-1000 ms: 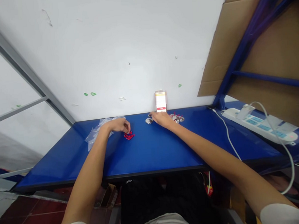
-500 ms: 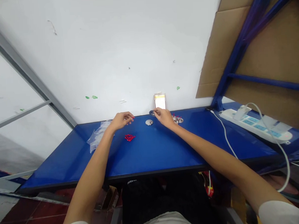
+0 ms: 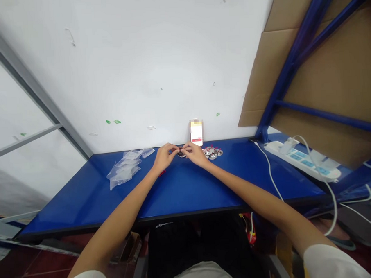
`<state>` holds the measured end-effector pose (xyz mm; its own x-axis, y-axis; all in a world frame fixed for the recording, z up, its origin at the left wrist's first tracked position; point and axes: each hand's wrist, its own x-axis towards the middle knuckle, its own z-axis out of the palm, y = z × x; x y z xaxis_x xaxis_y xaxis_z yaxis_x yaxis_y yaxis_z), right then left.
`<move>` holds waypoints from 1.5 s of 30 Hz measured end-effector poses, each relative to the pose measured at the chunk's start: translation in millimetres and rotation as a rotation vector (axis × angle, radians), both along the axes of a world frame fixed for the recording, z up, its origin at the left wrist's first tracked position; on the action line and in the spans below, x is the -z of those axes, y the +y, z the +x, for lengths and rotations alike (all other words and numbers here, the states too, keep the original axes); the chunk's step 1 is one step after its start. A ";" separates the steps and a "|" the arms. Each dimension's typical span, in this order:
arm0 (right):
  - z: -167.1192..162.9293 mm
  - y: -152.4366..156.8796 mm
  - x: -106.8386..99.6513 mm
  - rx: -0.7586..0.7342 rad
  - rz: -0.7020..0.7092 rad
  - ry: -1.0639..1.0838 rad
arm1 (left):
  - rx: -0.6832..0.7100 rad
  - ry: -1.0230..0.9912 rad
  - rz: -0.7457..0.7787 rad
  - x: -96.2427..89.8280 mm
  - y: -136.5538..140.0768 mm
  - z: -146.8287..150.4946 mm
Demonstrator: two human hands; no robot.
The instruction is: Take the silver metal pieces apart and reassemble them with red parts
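Close together above the blue table point(image 3: 187, 188), my left hand point(image 3: 167, 156) and my right hand point(image 3: 194, 153) meet fingertip to fingertip. Both are closed in a pinch over a small round metal disc point(image 3: 181, 154), mostly covered by the fingers. The small red cord my left hand pinched is now too hidden to make out. Beneath my left wrist, part of a pile of red cords point(image 3: 162, 172) shows. Just right of my right hand lie several shiny metal discs point(image 3: 212, 153) with red cords standing up from them.
Clear plastic bags point(image 3: 123, 170) lie at the table's left. A phone point(image 3: 196, 133) with a lit screen leans on the white wall behind my hands. On the right are a white power strip point(image 3: 301, 160), its cables and a blue metal frame point(image 3: 281, 85).
My left hand has moved right with the red cord, and my right hand has come left and slightly down with the metal disc. They now meet. The view has shifted slightly.
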<state>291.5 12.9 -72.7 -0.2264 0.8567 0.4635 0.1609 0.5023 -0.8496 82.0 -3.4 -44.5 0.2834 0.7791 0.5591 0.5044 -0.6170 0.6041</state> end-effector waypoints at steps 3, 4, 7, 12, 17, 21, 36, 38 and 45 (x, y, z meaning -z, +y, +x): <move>-0.5 -7.7 -4.0 -0.070 -0.067 0.046 | 0.018 -0.106 -0.053 2.4 -0.9 1.4; 1.6 -8.8 -7.3 -0.079 -0.054 0.020 | 0.049 -0.145 -0.112 3.4 -1.0 1.9; 17.8 2.3 -25.0 -0.013 0.101 -0.139 | 0.086 -0.210 -0.216 5.6 -1.3 2.3; 66.4 74.0 -64.4 0.574 0.171 -0.066 | 0.046 -0.106 -0.101 5.1 -0.6 -1.7; 85.6 125.6 -68.0 0.637 0.206 -0.109 | 0.049 -0.011 -0.038 4.9 0.0 -3.7; 78.3 130.2 -54.3 0.711 0.252 -0.119 | 0.047 -0.016 -0.039 7.1 1.3 -4.1; 90.1 128.0 -45.9 0.571 0.241 -0.127 | 0.021 -0.002 -0.053 5.3 1.9 -7.9; 89.0 127.7 -45.0 0.576 0.249 -0.144 | 0.025 0.002 -0.046 5.9 1.8 -7.4; 85.6 127.7 -45.1 0.601 0.273 -0.143 | 0.024 0.011 -0.056 4.2 0.4 -6.7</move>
<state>377.0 140.6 -27.7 0.1773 0.7093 0.6822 0.5811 0.4840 -0.6542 75.2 -2.9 -48.7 0.3084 0.8020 0.5115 0.4963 -0.5944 0.6327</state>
